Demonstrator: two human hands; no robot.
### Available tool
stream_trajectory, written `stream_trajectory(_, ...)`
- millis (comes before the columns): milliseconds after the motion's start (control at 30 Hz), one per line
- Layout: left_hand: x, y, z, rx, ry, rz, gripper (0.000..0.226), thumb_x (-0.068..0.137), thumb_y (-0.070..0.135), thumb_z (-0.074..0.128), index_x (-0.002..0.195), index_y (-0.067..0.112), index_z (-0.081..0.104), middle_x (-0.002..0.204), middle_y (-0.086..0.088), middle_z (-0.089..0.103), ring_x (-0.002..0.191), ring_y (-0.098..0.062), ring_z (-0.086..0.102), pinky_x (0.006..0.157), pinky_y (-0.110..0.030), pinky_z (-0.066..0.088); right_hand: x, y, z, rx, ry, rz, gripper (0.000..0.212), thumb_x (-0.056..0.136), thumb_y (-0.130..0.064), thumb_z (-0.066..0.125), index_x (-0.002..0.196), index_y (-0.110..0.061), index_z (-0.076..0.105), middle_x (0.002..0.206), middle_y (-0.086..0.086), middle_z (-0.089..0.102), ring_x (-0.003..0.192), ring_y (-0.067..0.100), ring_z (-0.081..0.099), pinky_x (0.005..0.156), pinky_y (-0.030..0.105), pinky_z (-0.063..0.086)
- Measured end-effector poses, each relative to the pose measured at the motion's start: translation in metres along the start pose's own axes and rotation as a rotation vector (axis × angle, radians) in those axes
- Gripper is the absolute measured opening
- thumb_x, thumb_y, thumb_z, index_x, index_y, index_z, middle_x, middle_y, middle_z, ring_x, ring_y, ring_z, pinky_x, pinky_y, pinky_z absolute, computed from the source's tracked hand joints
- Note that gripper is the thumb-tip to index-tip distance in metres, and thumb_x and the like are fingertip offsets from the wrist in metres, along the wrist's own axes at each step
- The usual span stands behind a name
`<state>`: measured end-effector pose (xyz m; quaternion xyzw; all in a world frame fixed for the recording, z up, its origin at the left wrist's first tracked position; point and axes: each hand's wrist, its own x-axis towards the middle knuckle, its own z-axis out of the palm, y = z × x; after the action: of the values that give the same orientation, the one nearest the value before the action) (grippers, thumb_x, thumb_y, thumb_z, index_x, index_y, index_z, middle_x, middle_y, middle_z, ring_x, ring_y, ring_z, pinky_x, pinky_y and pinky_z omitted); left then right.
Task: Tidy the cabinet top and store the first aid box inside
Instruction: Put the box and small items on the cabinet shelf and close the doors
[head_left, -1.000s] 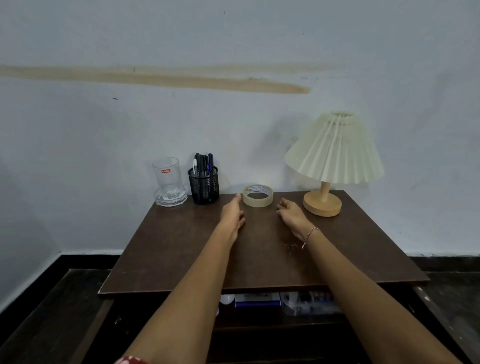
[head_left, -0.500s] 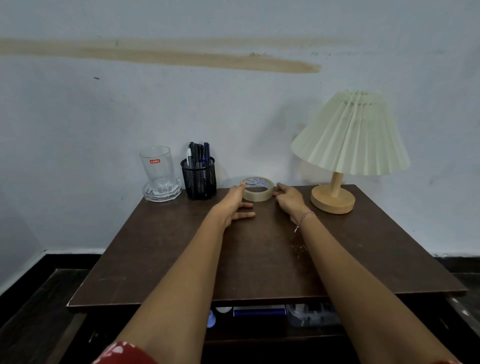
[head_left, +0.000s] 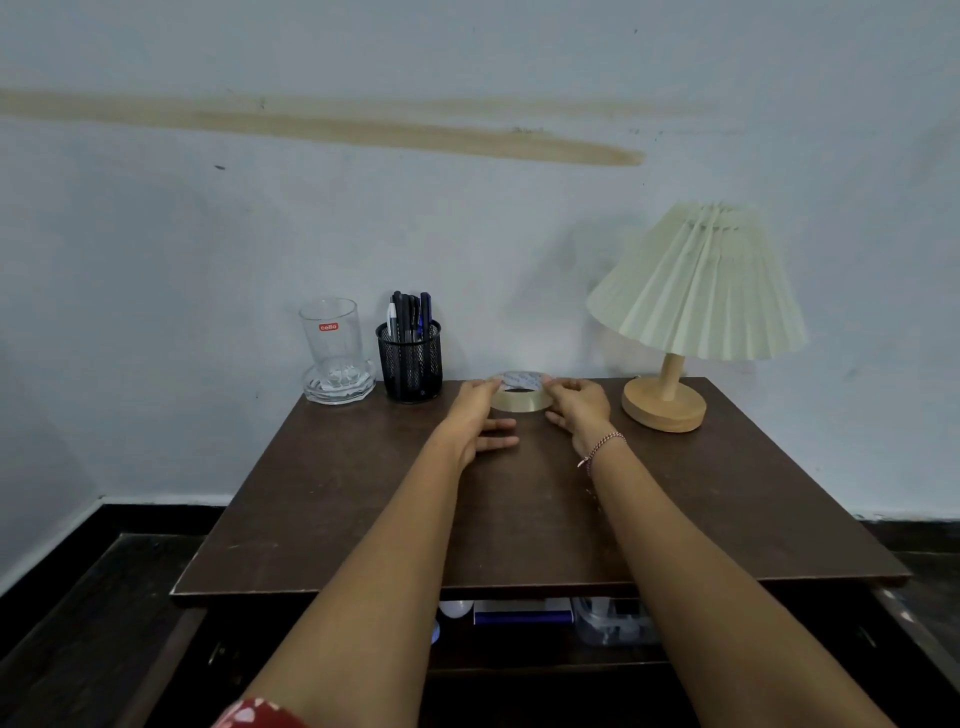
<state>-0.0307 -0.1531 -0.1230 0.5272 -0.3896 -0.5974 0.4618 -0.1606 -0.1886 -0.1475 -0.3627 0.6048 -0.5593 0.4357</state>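
A pale wall (head_left: 467, 234), marked by a long tan streak (head_left: 415, 137), backs a dark wooden cabinet top (head_left: 363, 493) seen from the wearer's head. Clock directions here read across that top, with 12 o'clock at the wall.

A lamp (head_left: 696, 291) with a pleated cream shade and a round wooden base stands at 2 o'clock. Two bare arms reach from 6 o'clock toward the back edge.

The left hand (head_left: 475, 418) lies at the 9 o'clock side of a roll of tape (head_left: 521, 399). Its fingers are extended, with one fingertip touching the roll's rim and the thumb stretched out over the wood. The right hand (head_left: 579, 402) meets the roll from 3 o'clock, its bent fingers curled against that side. The tape lies flat on the top at 12 o'clock, just short of the wall.

A clear glass (head_left: 332, 338) with a red label stands in a cut-glass dish (head_left: 337, 387) at the 10 o'clock corner. Just beside it, at 11 o'clock, a black mesh cup (head_left: 410, 366) holds dark pens (head_left: 410, 309).

On the shelf under the front edge sit a clear box (head_left: 613, 621) and a blue-and-white pack (head_left: 519, 613); whether the box holds first aid supplies cannot be told.

A thin bracelet (head_left: 602, 449) circles the right wrist, and a red patterned sleeve (head_left: 260, 714) shows at 7 o'clock.
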Motion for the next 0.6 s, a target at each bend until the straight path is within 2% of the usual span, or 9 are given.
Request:
stream_trajectory(33,-0.006,-0.002,-0.002,-0.013,0.011,-0.008,0.039,0.097,0.035,0.046,0.132,0.018,0.041,0.125,-0.005,0.046,0.082,-0.019,0.061,0.057,-0.036,0.058,-0.007,-0.003,0.001,0.049,-0.009,0.044,0.014,0.084,-0.014,0.068,0.093,-0.010,0.058,0.109,0.016,0.064,0.090,0.021,0.061,0.067,0.027,0.055)
stream_trajectory(100,-0.016,-0.005,-0.005,-0.032,0.055,-0.020,0.036,0.095,0.038,0.049,0.125,0.018,0.046,0.114,-0.005,0.052,0.083,-0.020,0.063,0.056,-0.034,0.060,-0.021,-0.002,0.003,0.105,-0.004,0.088,0.016,0.084,-0.003,0.066,0.092,-0.010,0.054,0.113,0.019,0.062,0.087,0.021,0.060,0.063,0.025,0.052)
stream_trajectory(167,-0.025,-0.007,-0.009,-0.030,0.131,-0.005,0.029,0.093,0.038,0.053,0.114,0.017,0.050,0.108,-0.007,0.056,0.080,-0.022,0.064,0.053,-0.032,0.058,-0.041,0.000,0.003,0.163,0.000,0.103,0.021,0.083,0.001,0.065,0.097,-0.008,0.053,0.109,0.018,0.062,0.085,0.020,0.060,0.062,0.024,0.053)
stream_trajectory(300,-0.048,-0.010,-0.015,0.064,0.343,0.115,0.012,0.090,0.022,0.063,0.097,0.015,0.055,0.098,-0.008,0.061,0.071,-0.021,0.063,0.057,-0.033,0.058,-0.076,0.002,-0.003,0.284,-0.042,0.062,0.025,0.082,0.002,0.067,0.102,-0.006,0.054,0.098,0.012,0.060,0.070,0.012,0.059,0.049,0.016,0.054)
stream_trajectory(367,-0.060,-0.013,-0.019,0.100,0.431,0.162,0.011,0.085,0.016,0.068,0.090,0.016,0.058,0.095,-0.004,0.063,0.074,-0.018,0.063,0.060,-0.032,0.059,-0.094,-0.001,-0.009,0.304,-0.062,0.035,0.029,0.081,0.004,0.067,0.107,-0.002,0.056,0.089,0.006,0.061,0.071,0.012,0.060,0.051,0.016,0.054)
stream_trajectory(433,-0.074,-0.015,-0.024,0.063,0.488,0.187,0.012,0.081,0.011,0.072,0.081,0.016,0.060,0.089,-0.002,0.066,0.076,-0.017,0.065,0.070,-0.036,0.060,-0.112,-0.005,-0.015,0.288,-0.093,0.022,0.030,0.080,0.004,0.067,0.108,-0.001,0.058,0.085,0.002,0.061,0.073,0.011,0.061,0.055,0.018,0.055)
stream_trajectory(500,-0.084,-0.019,-0.028,0.009,0.501,0.195,0.018,0.077,0.007,0.074,0.072,0.017,0.060,0.084,-0.003,0.067,0.081,-0.020,0.067,0.082,-0.039,0.058,-0.130,-0.009,-0.022,0.286,-0.109,0.012,0.029,0.080,0.004,0.068,0.106,-0.003,0.059,0.085,0.003,0.062,0.075,0.012,0.062,0.058,0.019,0.055)
stream_trajectory(600,-0.113,-0.023,-0.033,-0.097,0.483,0.196,0.020,0.077,0.001,0.074,0.072,0.015,0.060,0.084,-0.007,0.066,0.083,-0.022,0.065,0.083,-0.037,0.056,-0.161,-0.014,-0.032,0.353,-0.149,0.021,0.029,0.079,0.005,0.069,0.104,-0.004,0.058,0.088,0.006,0.064,0.076,0.012,0.064,0.061,0.018,0.057)
